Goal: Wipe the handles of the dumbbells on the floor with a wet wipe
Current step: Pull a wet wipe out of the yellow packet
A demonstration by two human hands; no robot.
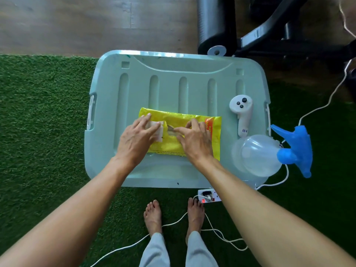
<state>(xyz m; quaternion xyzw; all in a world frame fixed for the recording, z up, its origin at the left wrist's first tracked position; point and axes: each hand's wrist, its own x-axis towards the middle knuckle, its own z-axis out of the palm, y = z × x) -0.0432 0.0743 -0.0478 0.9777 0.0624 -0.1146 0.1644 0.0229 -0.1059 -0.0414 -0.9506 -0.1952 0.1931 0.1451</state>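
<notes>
Both hands work the yellow wipe pack: my left hand holds back the flap with fingers nearly straight, my right hand pinches into the opening at 3 o'clock. I'd draw one wipe slowly.

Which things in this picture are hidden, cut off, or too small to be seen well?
- Dumbbells: none in the head view, so their place is unknown.
- Wet wipe pack: its opening is covered by the left hand and right hand; whether a wipe is already pulled out is unclear.
- Pack print: too small and partly hidden.
- Black equipment: cut off by the top edge.
</notes>
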